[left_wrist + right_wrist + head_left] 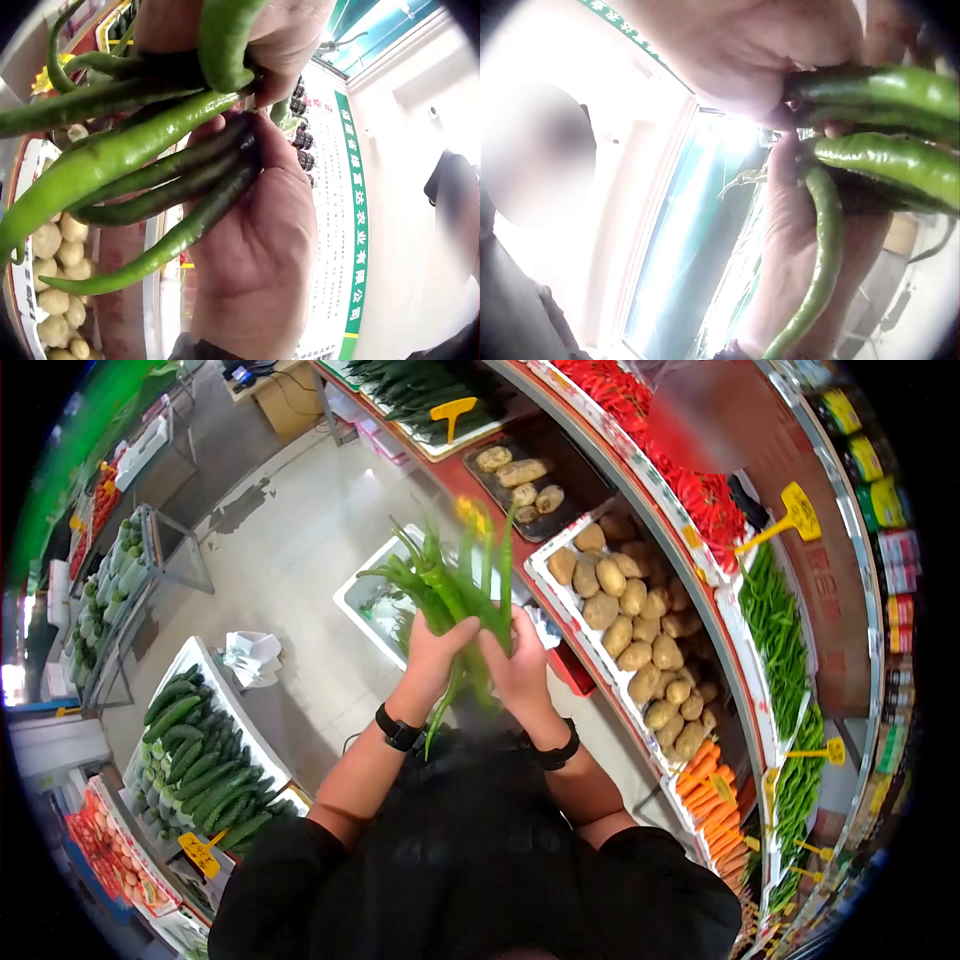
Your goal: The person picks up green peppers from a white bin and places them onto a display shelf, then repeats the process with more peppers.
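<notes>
Closest in, a black shirt point(450, 860) fills the bottom of the head view, with a dark band point(400, 730) on the left wrist and another on the right. Just beyond, the left hand point(432, 658) and the right hand point(517, 668) meet around a bunch of long green peppers point(440, 588), both grasping it, thumbs close together. The bunch is held up in front of the body, most peppers fanning away from it; one slender pepper point(440, 710) dangles back between the wrists. The left wrist view shows several glossy peppers gathered at the fingers.

Below the bunch sits a white crate point(352, 598), its contents partly hidden by the peppers. On the right, potatoes point(635, 595) fill a crate, with carrots point(708, 790) next to it. To the left are cucumbers point(205, 770) and a crumpled white bag point(250, 658). Farther off, red chillies point(700, 500) line a higher shelf.
</notes>
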Demonstrator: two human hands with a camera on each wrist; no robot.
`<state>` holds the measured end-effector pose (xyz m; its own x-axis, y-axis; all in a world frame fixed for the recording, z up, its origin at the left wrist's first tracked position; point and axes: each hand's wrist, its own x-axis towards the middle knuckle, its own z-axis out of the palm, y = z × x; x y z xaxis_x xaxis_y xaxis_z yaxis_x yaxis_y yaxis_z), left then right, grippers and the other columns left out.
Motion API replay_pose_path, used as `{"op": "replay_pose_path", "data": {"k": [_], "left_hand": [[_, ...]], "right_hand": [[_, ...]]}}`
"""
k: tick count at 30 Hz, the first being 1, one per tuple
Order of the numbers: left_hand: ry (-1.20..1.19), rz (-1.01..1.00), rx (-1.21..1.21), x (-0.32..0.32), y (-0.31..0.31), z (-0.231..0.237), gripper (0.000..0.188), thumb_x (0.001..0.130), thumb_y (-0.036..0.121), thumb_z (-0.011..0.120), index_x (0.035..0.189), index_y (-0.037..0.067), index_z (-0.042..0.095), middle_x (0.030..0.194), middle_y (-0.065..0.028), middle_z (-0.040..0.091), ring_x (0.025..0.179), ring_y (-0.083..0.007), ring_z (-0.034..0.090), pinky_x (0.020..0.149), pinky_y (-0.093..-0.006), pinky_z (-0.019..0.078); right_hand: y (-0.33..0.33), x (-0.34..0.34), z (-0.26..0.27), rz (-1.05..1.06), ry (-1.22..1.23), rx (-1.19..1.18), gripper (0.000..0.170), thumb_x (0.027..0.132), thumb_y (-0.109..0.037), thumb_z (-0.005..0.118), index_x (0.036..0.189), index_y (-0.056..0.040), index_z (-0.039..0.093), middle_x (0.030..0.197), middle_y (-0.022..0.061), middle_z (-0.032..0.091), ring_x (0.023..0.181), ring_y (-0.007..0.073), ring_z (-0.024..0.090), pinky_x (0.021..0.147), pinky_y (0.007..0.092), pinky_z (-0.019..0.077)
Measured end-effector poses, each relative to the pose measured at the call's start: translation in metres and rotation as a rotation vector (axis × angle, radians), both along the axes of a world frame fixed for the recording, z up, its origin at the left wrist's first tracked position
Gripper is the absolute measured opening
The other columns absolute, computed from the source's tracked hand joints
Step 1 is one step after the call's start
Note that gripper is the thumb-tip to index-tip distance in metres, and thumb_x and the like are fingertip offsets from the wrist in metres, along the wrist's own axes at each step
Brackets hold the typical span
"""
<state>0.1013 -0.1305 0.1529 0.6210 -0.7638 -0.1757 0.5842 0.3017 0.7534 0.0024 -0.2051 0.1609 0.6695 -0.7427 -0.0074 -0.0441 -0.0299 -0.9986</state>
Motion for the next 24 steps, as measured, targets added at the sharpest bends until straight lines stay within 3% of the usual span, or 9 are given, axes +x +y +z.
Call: {"op": "replay_pose_path", "data": {"k": [3,4,7,8,14,17,21,22,24], "left_hand": [[0.081,-0.047,-0.067,-0.025,0.003,-0.010,0.042,0.084,0.005,0.064,0.122,0.001,0.046,0.111,-0.0092,0.059,0.101,-0.0193,0.059,0.088,-0.0327,0.0491],[0.105,-0.101,-0.097,-0.034,0.002,-0.010,0.041,0.085,0.006,0.064,0.122,0.001,0.046,0.111,-0.0090,0.059,0.101,-0.0192,0.059,0.088,-0.0326,0.0489],[0.180,-0.219,-0.135,-0.062,-0.004,-0.011,0.040,0.087,0.008,0.063,0.123,0.001,0.047,0.111,-0.0086,0.059,0.102,-0.0189,0.059,0.090,-0.0325,0.0484],[0.205,-0.226,-0.115,-0.072,-0.008,-0.013,0.040,0.087,0.008,0.062,0.123,0.001,0.047,0.112,-0.0087,0.059,0.102,-0.0189,0.059,0.090,-0.0325,0.0481],[0.167,-0.352,-0.008,-0.124,-0.038,-0.002,0.037,0.085,0.003,0.061,0.121,0.001,0.051,0.111,-0.0070,0.060,0.101,-0.0175,0.059,0.090,-0.0318,0.0469],[0.145,-0.414,0.016,-0.162,-0.058,0.005,0.036,0.085,0.003,0.062,0.120,0.001,0.054,0.110,-0.0067,0.061,0.100,-0.0174,0.059,0.089,-0.0313,0.0469],[0.166,-0.576,0.008,-0.218,-0.094,0.018,0.035,0.085,0.006,0.062,0.119,0.001,0.053,0.110,-0.0073,0.060,0.100,-0.0188,0.059,0.088,-0.0319,0.0484],[0.198,-0.582,0.005,-0.233,-0.103,0.017,0.036,0.085,0.008,0.062,0.120,0.001,0.052,0.109,-0.0083,0.060,0.100,-0.0213,0.059,0.088,-0.0349,0.0499],[0.209,-0.567,0.045,-0.264,-0.120,0.019,0.037,0.086,0.008,0.062,0.121,0.000,0.050,0.109,-0.0094,0.059,0.099,-0.0232,0.060,0.088,-0.0373,0.0506]], "right_hand": [[0.008,-0.026,0.023,-0.069,0.090,-0.009,0.023,0.088,-0.005,0.060,0.110,0.0017,0.056,0.105,0.0153,0.064,0.094,0.0164,0.062,0.081,0.0301,0.0479],[0.008,-0.035,0.030,-0.085,0.173,-0.008,0.022,0.087,-0.005,0.062,0.106,0.0033,0.056,0.102,0.0145,0.061,0.092,0.0206,0.061,0.080,0.0315,0.0470],[0.005,-0.064,0.030,-0.090,0.224,-0.446,0.027,0.086,-0.003,0.063,0.111,0.0026,0.054,0.100,0.0094,0.057,0.095,0.0172,0.057,0.084,0.0277,0.0441],[0.004,-0.074,0.034,-0.110,0.264,-0.440,0.031,0.087,-0.005,0.060,0.116,0.0025,0.052,0.099,0.0122,0.055,0.097,0.0246,0.056,0.087,0.0308,0.0434],[-0.013,-0.137,0.044,-0.255,0.199,-0.121,0.032,0.091,-0.007,0.052,0.122,0.0020,0.050,0.113,0.0174,0.057,0.110,0.0316,0.056,0.093,0.0346,0.0423],[-0.032,-0.182,0.046,-0.232,0.248,-0.300,0.028,0.089,-0.005,0.052,0.116,0.0033,0.050,0.109,0.0235,0.058,0.107,0.0394,0.056,0.089,0.0417,0.0437],[-0.056,-0.251,0.046,-0.309,0.059,-0.217,0.030,0.091,-0.008,0.054,0.119,0.0037,0.050,0.103,0.0220,0.061,0.102,0.0378,0.058,0.089,0.0397,0.0445],[-0.063,-0.270,0.046,-0.358,0.014,-0.191,0.032,0.093,-0.010,0.054,0.123,0.0015,0.048,0.093,0.0162,0.061,0.086,0.0295,0.062,0.078,0.0370,0.0487],[-0.081,-0.319,0.065,-0.456,0.002,0.068,0.035,0.095,-0.012,0.053,0.127,-0.0009,0.045,0.088,0.0111,0.058,0.075,0.0219,0.060,0.068,0.0335,0.0489]]}}
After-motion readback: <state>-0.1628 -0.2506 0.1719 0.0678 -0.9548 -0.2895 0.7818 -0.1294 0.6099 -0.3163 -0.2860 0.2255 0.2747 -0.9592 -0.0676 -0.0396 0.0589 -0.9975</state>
